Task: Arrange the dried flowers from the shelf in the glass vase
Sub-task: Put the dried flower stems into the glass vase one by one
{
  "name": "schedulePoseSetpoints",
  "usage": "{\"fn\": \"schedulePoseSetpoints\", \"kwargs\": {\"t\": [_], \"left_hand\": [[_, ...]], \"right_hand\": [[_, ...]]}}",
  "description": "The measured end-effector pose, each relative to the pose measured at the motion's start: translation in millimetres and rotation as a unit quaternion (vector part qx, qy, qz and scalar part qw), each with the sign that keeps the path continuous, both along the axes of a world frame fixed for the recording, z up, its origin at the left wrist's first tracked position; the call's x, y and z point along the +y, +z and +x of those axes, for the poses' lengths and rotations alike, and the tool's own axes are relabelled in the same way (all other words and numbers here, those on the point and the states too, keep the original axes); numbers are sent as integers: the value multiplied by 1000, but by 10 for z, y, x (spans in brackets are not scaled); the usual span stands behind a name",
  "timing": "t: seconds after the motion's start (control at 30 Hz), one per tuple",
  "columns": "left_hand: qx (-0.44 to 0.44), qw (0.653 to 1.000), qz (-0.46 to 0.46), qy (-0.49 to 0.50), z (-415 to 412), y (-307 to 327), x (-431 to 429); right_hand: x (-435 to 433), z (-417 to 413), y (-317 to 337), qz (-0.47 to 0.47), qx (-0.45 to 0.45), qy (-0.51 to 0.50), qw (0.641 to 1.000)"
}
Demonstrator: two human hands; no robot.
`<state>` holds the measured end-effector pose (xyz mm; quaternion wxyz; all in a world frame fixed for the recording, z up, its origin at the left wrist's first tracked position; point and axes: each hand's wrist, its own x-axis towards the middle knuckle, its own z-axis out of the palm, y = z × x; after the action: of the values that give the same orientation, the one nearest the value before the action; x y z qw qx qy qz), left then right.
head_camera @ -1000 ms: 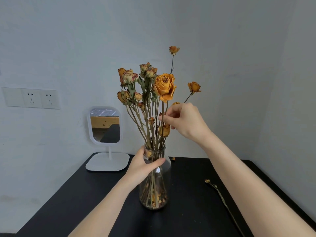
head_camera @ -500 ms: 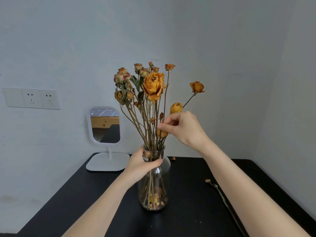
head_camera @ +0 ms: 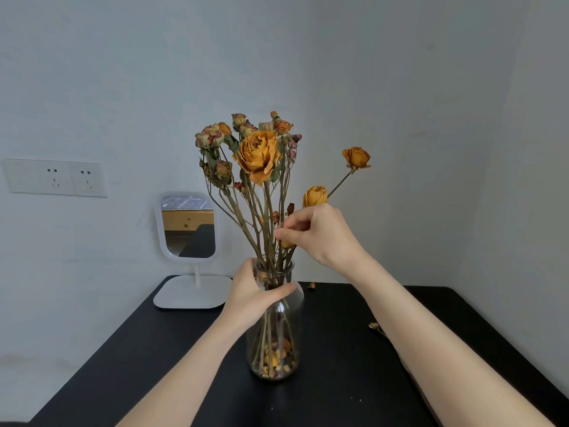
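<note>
A clear glass vase (head_camera: 274, 343) stands on the black table (head_camera: 338, 380), with dried petals at its bottom. Several dried flowers (head_camera: 258, 155) with orange and pale heads rise from it on thin brown stems. My left hand (head_camera: 255, 295) grips the vase's neck. Just above the rim, my right hand (head_camera: 320, 232) pinches a stem among the bunch. Two orange roses (head_camera: 356, 158) lean out to the right behind that hand.
A small white stand mirror (head_camera: 187, 229) sits at the table's back left corner. A loose dried stem (head_camera: 377, 329) lies on the table to the right, partly hidden by my right forearm. Wall sockets (head_camera: 55, 177) are on the left wall. Walls close in behind and right.
The bunch has sunk lower into the vase, and the tall thin bud at the top now sits level with the other heads. My right hand has come down closer to the rim.
</note>
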<state>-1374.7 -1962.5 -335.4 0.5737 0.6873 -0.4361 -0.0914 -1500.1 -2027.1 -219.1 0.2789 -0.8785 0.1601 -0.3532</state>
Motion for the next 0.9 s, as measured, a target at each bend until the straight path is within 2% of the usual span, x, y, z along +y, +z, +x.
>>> {"fn": "schedulePoseSetpoints", "kwargs": {"t": [0.23, 0.3, 0.4, 0.5, 0.6, 0.7, 0.9], "left_hand": [[24, 1000, -2, -19, 56, -54, 46], [33, 999, -6, -16, 51, -80, 32], [33, 999, -17, -6, 20, -119, -5], [27, 999, -22, 11, 10, -151, -30], [27, 999, -20, 20, 8, -159, -32], [24, 999, -16, 19, 0, -168, -29], [31, 999, -7, 24, -18, -170, -30]], "right_hand": [[-222, -486, 4, 44, -51, 33, 997], [-373, -690, -172, 71, -13, -5, 997], [-679, -989, -561, 142, 108, -109, 978], [-953, -1218, -1030, 183, 239, -202, 932], [-1080, -1345, -1422, 222, 336, -250, 880], [-1116, -1385, -1667, 244, 366, -272, 856], [-1137, -1281, -1887, 231, 326, -308, 864]]}}
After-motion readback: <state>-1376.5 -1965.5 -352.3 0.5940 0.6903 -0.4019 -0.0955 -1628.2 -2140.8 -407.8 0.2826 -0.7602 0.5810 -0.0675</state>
